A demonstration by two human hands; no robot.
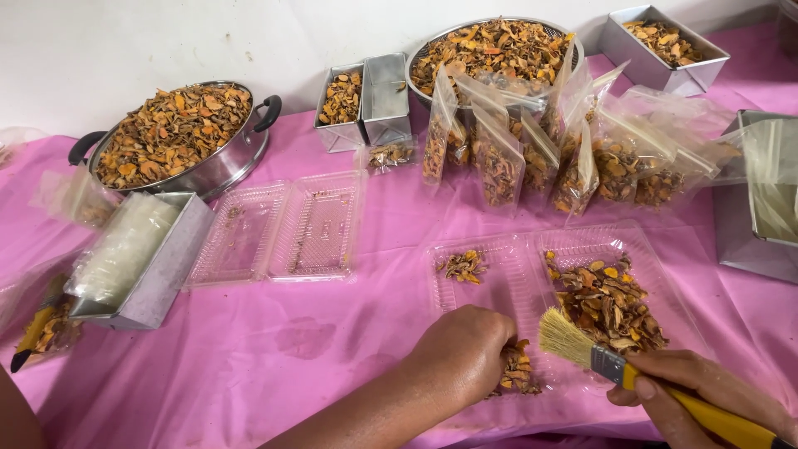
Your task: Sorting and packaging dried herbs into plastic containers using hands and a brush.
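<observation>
The left hand point(462, 356) is closed, apparently on dried slices point(517, 370), at the near edge of the open clear tray point(509, 283). The right hand point(694, 387) grips a yellow brush point(619, 366), bristles at the tray's slice pile point(609, 304).

A small food-packing worktable: a pink plastic cloth point(332, 333) carries a steel pot point(179, 137) of dried orange slices on the far left, filled clear bags point(532, 158) far right, and empty clamshell trays point(283, 233) between
</observation>
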